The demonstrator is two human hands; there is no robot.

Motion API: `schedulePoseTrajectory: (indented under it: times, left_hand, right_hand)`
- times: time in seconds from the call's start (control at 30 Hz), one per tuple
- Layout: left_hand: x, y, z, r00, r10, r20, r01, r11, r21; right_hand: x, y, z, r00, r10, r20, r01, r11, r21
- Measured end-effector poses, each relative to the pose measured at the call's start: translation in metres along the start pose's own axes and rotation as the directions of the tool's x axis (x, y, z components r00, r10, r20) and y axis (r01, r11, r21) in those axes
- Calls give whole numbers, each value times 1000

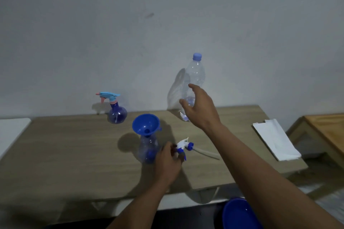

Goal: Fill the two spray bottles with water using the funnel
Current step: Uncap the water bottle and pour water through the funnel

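A blue funnel (145,123) stands in the neck of a clear blue spray bottle (148,148) at the middle of the table. My left hand (167,163) rests against that bottle's right side with fingers curled on it. The bottle's white-and-blue spray head (184,147) lies on the table just to the right. My right hand (200,107) is open in front of a tall clear water bottle (194,74) with a blue cap, fingers spread near its lower part. A second spray bottle (116,110) with a light-blue and pink head stands at the back left.
White folded paper (275,139) lies at the wooden table's (74,154) right end. A blue round container (240,214) sits below the table's front edge. A wooden piece of furniture (327,128) stands to the right, a white surface (11,132) to the left.
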State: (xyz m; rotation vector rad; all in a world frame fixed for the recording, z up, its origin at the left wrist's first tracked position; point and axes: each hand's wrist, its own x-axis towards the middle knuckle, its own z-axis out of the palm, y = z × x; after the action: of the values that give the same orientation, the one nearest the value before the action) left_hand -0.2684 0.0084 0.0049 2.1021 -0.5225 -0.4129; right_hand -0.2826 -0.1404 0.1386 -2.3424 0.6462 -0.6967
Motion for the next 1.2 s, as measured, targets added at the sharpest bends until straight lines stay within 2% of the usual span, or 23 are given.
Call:
schedulePoseTrajectory:
  times: [0.1, 0.2, 0.3, 0.47, 0.57, 0.73, 0.87, 1.0, 1.2]
  left_hand:
    - [38, 37, 21, 998, 54, -25, -54, 999, 7]
    - [81, 68, 39, 993, 52, -110, -51, 999, 12]
    - [126, 94, 55, 989, 18, -148, -34, 994, -107]
    - [191, 117, 67, 990, -58, -126, 17, 950, -310]
    - [206, 110, 65, 990, 33, -137, -55, 985, -164]
    - [206, 101, 63, 986, 44, -159, -74, 980, -186]
    - [191, 104, 62, 988, -9, -155, -22, 980, -198]
    - [164, 110, 61, 988, 48, -149, -73, 983, -168]
    - [114, 117, 60, 996, 64, -60, -74, 983, -170]
  right_hand:
    - [37, 17, -17, 999, -10, -31, 8, 998, -57]
    - [79, 34, -27, 998, -37, -51, 36, 999, -21]
    - [116, 49, -29, 998, -48, -28, 48, 999, 5]
    - [149, 71, -17, 985, -171, 22, 170, 985, 29]
    - [155, 81, -9, 983, -185, -1, 185, 982, 42]
    - [153, 86, -11, 974, -226, -15, 227, 973, 49]
    - [139, 89, -29, 974, -227, 23, 224, 971, 77]
    - [116, 86, -52, 975, -220, 22, 217, 972, 90]
    - [75, 75, -78, 980, -186, 68, 179, 978, 105]
